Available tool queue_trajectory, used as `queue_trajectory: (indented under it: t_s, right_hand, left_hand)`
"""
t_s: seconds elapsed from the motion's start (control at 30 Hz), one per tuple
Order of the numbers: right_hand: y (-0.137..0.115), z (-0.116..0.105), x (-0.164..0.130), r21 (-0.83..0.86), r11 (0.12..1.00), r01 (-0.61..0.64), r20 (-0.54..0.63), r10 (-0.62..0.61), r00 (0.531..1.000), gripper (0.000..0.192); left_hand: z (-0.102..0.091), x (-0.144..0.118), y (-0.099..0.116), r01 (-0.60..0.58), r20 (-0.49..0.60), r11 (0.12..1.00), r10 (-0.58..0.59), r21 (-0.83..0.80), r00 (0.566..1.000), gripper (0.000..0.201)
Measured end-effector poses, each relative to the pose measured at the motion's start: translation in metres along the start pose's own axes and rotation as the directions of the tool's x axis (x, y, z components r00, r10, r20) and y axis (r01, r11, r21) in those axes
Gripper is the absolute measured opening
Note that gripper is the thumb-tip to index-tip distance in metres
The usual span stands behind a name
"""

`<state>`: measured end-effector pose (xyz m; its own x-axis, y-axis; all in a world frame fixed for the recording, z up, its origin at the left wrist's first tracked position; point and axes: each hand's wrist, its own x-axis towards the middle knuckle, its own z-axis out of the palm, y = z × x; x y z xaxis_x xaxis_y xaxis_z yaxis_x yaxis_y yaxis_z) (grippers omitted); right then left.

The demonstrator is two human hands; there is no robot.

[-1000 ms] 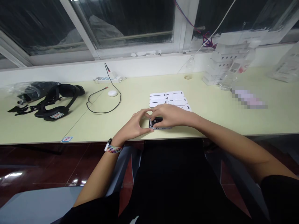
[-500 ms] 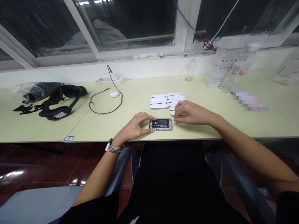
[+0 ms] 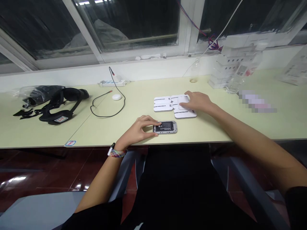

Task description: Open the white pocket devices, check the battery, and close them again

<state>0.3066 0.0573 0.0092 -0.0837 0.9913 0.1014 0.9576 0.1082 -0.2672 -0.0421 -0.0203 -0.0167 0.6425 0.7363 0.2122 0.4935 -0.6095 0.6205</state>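
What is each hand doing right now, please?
Left hand: fingers resting on the small device with its battery showing, steadying it on the table.
Right hand: fingers closed on a white cover in the cluster.

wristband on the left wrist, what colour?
Multicoloured beaded wristband beside a white watch; head view.

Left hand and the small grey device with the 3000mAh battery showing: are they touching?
Touching. The head view shows the left hand resting its fingertips on the left end of the grey device, with no gap visible.
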Motion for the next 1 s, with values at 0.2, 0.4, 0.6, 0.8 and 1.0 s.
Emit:
queue_trajectory:
  t_s: [0.2, 0.4, 0.6, 0.8, 1.0]
  right_hand:
    - [0.007, 0.001, 0.004, 0.264, 0.964, -0.025, 0.008, 0.024, 1.0, 0.073]
    - [0.003, 0.0, -0.001, 0.506, 0.86, 0.058, -0.095, -0.011, 0.995, 0.056]
    - [-0.032, 0.025, -0.052, 0.365, 0.674, 0.642, -0.36, -0.534, 0.765, 0.031]
    - [-0.057, 0.04, -0.08, 0.17, 0.551, 0.817, -0.235, -0.783, 0.576, 0.035]
    - [-0.054, 0.039, -0.078, 0.31, 0.514, 0.8, -0.2, -0.787, 0.584, 0.038]
  left_hand:
    - [0.0, -0.002, 0.004, 0.11, -0.025, 0.993, -0.109, 0.05, 0.994, 0.076]
    - [0.002, -0.002, -0.001, 0.139, -0.044, 0.99, -0.138, 0.006, 0.989, 0.094]
    - [0.003, -0.002, 0.001, 0.15, -0.044, 0.987, -0.152, -0.055, 0.987, 0.113]
    - [0.003, -0.002, -0.003, 0.142, -0.04, 0.99, -0.143, -0.024, 0.989, 0.107]
    - [0.004, -0.003, -0.011, 0.112, -0.04, 0.994, -0.112, 0.002, 0.993, 0.102]
